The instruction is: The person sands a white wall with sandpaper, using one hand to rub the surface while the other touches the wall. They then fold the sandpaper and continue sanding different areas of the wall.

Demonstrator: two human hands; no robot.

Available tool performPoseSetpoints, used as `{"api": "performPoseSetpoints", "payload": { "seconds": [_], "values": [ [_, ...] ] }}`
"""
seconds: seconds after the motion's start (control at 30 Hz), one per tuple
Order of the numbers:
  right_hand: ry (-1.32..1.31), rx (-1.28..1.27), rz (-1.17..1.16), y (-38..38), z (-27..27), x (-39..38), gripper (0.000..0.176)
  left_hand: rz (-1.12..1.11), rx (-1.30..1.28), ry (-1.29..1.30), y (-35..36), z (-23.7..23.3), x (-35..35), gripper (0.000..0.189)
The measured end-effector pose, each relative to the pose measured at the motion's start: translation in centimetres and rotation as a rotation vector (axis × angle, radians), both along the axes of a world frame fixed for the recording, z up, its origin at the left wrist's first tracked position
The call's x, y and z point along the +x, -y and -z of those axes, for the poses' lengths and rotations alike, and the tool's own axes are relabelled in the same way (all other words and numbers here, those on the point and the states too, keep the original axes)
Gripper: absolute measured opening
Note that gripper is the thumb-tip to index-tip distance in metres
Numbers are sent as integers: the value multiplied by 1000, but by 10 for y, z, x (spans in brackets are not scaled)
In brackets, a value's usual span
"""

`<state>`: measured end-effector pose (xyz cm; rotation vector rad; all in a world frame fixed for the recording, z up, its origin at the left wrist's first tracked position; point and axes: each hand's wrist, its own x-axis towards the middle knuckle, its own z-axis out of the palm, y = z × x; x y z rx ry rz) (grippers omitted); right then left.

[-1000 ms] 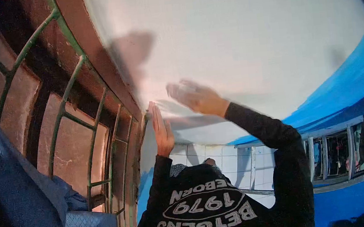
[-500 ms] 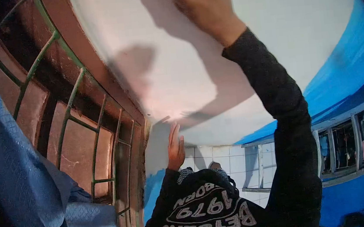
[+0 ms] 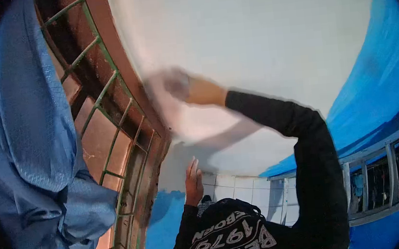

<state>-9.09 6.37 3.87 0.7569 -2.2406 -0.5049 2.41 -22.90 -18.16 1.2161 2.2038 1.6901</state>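
My right hand (image 3: pixel 203 91) is raised against the white wall (image 3: pixel 257 27), close to the brown window frame. Motion smears its fingers around a dark greyish thing (image 3: pixel 176 83), pressed at or near the wall surface; its kind is too blurred to make out. Lower down, my left hand (image 3: pixel 194 182) has its fingers stretched upward and holds nothing. It is beside the lower part of the wall, and whether it touches cannot be told.
On the left, a blue curtain (image 3: pixel 35 116) hangs by a window with green metal bars (image 3: pixel 105 90) and a brown frame (image 3: pixel 110 42). Blue paint (image 3: pixel 367 70) covers the right side. White tiles (image 3: pixel 241 187) lie below, near a grey wooden rack (image 3: pixel 383 210) with hanging items.
My right hand has come down and left across the wall from the top of the view, towards the window frame. My left hand stays much the same; the view has shifted.
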Motion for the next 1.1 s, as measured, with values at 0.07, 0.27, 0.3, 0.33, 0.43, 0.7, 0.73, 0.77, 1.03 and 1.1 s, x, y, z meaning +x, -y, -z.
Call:
{"api": "performPoseSetpoints", "payload": {
  "seconds": [0.07, 0.27, 0.3, 0.33, 0.43, 0.7, 0.73, 0.77, 1.03, 1.1],
  "values": [
    [-213, 222, 155, 14, -120, 15, 26, 3, -14, 16, 0, -3, 10, 42],
    [-617, 7, 191, 19, -212, 7, 33, -25, -53, 24, 3, 10, 45, 43],
    [-544, 22, 204, 27, -181, 13, 38, -13, -68, 40, 5, 19, 50, 43],
    [-400, 58, 166, 23, -137, 4, 44, -1, -81, 56, 6, 24, 54, 44],
    [350, -707, 112, 17, 45, 11, 54, -7, -91, 41, 12, 28, 71, 44],
    [-137, 158, 129, 6, -76, 5, 34, 34, -48, -22, 27, 53, 92, 45],
    [-285, 86, 92, 15, -136, 16, 27, 18, -130, 131, 30, 37, 96, 45],
    [-452, 95, 66, 10, -187, 16, 21, 14, -128, 118, 29, 29, 97, 45],
    [-179, 4, 112, 6, -35, 29, 41, 94, -122, 192, 19, 42, 89, 44],
    [-59, -10, 69, 11, 62, 59, 40, 130, -97, 166, 24, 40, 90, 43]
  ]
}}
